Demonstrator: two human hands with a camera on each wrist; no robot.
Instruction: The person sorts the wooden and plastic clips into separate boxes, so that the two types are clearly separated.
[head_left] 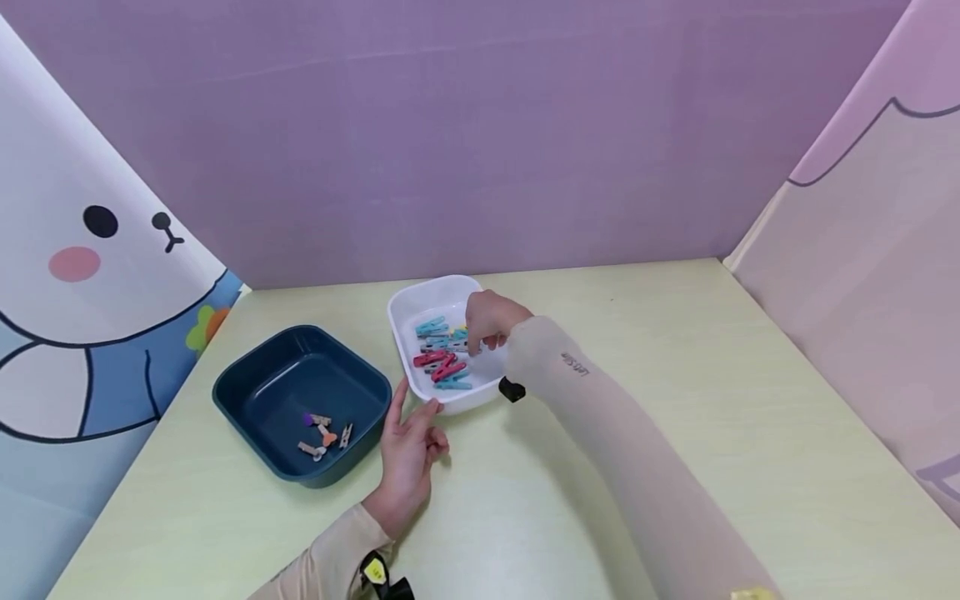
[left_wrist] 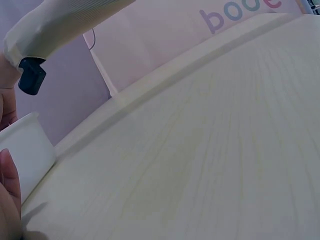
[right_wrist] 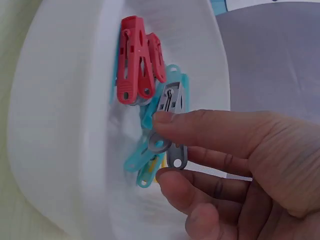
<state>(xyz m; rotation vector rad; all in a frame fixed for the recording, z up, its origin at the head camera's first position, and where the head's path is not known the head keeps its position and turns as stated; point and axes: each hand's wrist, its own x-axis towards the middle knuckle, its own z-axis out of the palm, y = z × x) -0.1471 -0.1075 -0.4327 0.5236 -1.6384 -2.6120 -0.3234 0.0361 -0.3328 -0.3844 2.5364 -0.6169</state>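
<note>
In the head view my right hand [head_left: 491,318] reaches down into a white tub [head_left: 442,287] of plastic clothespins. The right wrist view shows this hand [right_wrist: 240,165] pinching a grey clothespin [right_wrist: 170,100], thumb in front and a finger behind it. Red clothespins [right_wrist: 131,60] and teal clothespins [right_wrist: 136,157] lie around it in the tub, with a bit of yellow below. My left hand [head_left: 408,462] is at the tub's near side, one finger stretched up between the two tubs and another at the white rim. Only its fingers [left_wrist: 9,175] show in the left wrist view.
Left of the white tub stands a dark blue tub [head_left: 262,367], holding several small wooden clothespins, one with a purple piece [head_left: 308,419] and one with an orange piece [head_left: 328,437]. A purple backdrop [head_left: 480,150] rises behind the pale table [head_left: 675,375], with printed panels at both sides.
</note>
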